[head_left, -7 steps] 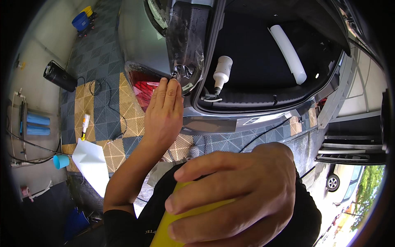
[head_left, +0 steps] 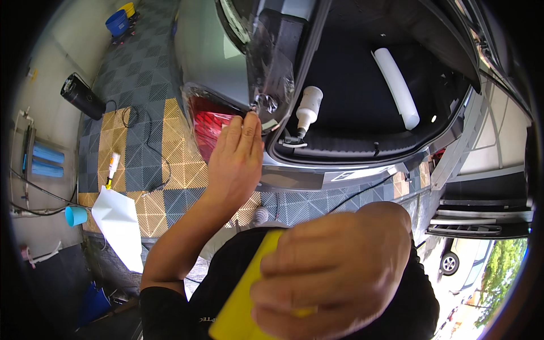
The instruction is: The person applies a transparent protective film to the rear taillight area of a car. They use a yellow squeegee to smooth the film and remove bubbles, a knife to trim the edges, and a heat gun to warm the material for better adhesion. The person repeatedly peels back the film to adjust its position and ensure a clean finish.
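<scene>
My left hand (head_left: 237, 161) reaches out flat, fingers together, its fingertips touching the crinkled edge of a clear film (head_left: 266, 73) laid over the rear corner of a grey car (head_left: 209, 56), just above the red tail light (head_left: 207, 126). My right hand (head_left: 334, 272) is close to the camera and grips a yellow squeegee (head_left: 241, 309). The car's boot (head_left: 362, 85) stands open; inside it lie a white spray bottle (head_left: 307, 109) and a white roll (head_left: 395, 85).
The floor is grey and yellow grid tiles (head_left: 141, 170). On it lie a white sheet (head_left: 119, 224), a small bottle (head_left: 112, 168), a black cable (head_left: 141, 127) and a black cylinder (head_left: 81, 96). A blue bucket (head_left: 118, 22) stands far off, and a blue cup (head_left: 75, 215) at left.
My left hand has shifted slightly toward the film's edge. My right hand with the squeegee has stayed near the camera.
</scene>
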A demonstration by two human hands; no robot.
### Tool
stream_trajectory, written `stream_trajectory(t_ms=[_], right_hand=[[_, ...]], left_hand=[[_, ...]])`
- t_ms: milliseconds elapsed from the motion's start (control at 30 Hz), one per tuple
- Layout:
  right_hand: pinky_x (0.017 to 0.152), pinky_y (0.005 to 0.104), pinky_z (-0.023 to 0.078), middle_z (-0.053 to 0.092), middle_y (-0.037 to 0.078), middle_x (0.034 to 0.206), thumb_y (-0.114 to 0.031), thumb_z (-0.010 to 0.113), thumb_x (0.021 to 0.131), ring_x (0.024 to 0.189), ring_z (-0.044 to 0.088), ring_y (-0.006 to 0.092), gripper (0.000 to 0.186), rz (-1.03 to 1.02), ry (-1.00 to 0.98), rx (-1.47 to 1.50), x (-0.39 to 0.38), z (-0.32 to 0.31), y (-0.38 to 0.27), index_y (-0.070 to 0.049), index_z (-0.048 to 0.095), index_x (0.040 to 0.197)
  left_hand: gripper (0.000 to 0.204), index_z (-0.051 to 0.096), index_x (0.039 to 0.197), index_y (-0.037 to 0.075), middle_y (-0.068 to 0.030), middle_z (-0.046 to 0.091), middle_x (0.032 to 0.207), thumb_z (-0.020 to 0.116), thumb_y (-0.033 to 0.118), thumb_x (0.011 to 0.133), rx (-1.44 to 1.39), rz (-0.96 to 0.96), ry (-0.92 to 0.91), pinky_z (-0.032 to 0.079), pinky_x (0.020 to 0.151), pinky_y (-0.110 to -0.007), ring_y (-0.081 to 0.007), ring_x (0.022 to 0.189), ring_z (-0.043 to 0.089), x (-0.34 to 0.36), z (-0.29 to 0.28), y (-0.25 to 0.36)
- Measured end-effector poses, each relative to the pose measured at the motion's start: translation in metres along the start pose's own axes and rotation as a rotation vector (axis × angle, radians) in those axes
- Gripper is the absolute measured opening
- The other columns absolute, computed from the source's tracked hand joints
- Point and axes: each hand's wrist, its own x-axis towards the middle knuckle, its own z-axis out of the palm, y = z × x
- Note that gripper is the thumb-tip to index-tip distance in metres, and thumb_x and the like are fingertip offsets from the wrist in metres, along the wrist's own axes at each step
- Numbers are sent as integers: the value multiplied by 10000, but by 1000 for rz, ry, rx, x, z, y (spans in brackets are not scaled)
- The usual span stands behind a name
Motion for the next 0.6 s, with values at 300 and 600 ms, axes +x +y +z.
stream_trajectory(t_ms=[300,600], right_hand=[[778,358,479,672,24,864,-175,653,841,929,635,213,194,282,-317,-1267,77,-23,197,-105,692,1018],[810,373,480,663,69,930,-117,689,829,925,609,257,311,561,-428,-899,-3,3,108,-85,636,1134]], left_hand=[[514,625,1243,-97,-141,547,1395,691,220,843,-68,-94,-26,463,900,-400,-289,1029,552,-5,8,6],[473,675,1217,-18,-90,643,1079,639,261,836,-102,-66,-223,382,794,-376,-227,908,502,-24,26,13]])
